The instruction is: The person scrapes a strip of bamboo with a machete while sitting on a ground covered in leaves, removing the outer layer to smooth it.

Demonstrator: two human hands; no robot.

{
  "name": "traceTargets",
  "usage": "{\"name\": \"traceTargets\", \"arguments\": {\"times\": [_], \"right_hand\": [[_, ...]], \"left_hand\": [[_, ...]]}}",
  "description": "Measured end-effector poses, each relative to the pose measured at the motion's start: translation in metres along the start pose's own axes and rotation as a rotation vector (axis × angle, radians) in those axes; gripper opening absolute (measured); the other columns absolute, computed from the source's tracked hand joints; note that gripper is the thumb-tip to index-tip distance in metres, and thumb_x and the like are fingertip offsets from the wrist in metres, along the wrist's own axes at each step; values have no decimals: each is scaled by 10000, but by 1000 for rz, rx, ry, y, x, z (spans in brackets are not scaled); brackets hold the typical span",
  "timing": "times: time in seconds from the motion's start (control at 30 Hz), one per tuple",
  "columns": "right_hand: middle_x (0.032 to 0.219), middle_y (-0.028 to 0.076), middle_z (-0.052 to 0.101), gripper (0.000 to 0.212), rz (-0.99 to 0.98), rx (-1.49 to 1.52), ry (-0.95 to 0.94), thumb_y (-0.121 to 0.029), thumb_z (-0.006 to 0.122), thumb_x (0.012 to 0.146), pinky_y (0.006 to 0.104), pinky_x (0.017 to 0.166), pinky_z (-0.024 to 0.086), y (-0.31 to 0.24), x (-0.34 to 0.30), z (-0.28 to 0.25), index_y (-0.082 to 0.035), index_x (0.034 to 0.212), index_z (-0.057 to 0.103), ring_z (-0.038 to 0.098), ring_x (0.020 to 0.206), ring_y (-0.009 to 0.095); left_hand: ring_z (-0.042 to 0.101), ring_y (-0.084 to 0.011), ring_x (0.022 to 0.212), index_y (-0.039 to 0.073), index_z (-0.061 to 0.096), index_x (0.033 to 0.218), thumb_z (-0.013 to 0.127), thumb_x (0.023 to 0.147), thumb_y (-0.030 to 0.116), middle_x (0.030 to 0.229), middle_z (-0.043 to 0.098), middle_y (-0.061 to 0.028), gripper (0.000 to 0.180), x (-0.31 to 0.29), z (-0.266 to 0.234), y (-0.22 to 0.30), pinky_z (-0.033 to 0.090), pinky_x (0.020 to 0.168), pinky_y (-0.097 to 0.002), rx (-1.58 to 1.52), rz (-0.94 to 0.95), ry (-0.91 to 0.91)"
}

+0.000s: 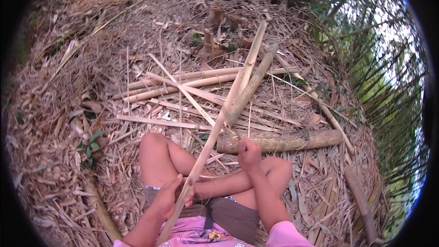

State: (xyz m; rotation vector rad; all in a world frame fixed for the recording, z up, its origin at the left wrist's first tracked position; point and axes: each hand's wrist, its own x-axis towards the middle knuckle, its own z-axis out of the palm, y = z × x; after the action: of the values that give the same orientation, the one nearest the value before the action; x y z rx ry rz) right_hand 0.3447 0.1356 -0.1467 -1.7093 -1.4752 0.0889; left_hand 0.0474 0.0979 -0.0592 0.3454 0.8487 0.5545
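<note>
A long split bamboo strip [211, 141] slants from my lap up to the far middle of the head view. My left hand [173, 197] is wrapped round its lower part, thumb on top. My right hand [249, 154] is a closed fist just to the right of the strip, above my crossed legs. A thin pale line rises above this fist, but I cannot make out what the fingers hold. Just beyond the fist lies a thick bamboo log [292, 141]. The strip's upper part passes over a round bamboo pole [249, 92] that slants away from me.
Several split bamboo lengths [183, 83] lie crosswise ahead, with thinner slats [160, 121] nearer. Cut stumps [209, 41] stand at the far middle. Dry leaves cover the ground. A pole [359, 196] lies at the right, a curved one [101, 208] at the left.
</note>
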Motion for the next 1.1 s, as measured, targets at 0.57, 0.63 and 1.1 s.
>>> {"name": "traceTargets", "arguments": {"times": [0.57,0.63,1.1], "right_hand": [[543,53,517,599,-639,-113,-244,-665,607,822,348,462,436,-112,-24,-38,-88,666,573,561,474,213],[550,63,527,557,-661,-193,-247,-624,595,856,370,473,452,-110,-18,-41,-97,675,588,559,474,225],[553,97,538,593,-316,-274,-310,-628,553,886,417,493,427,-103,-26,-51,-76,670,542,565,492,293]], "left_hand": [[470,-96,687,59,501,985,419,1061,247,752,501,4,219,9,5,-33,394,658,-253,918,574,180],[439,-81,608,51,522,1024,377,1071,268,706,469,14,265,14,1,-34,378,567,-237,1193,865,198],[581,-107,538,14,513,1119,442,1056,340,801,613,-63,340,9,25,4,454,440,-217,439,223,-2]]}}
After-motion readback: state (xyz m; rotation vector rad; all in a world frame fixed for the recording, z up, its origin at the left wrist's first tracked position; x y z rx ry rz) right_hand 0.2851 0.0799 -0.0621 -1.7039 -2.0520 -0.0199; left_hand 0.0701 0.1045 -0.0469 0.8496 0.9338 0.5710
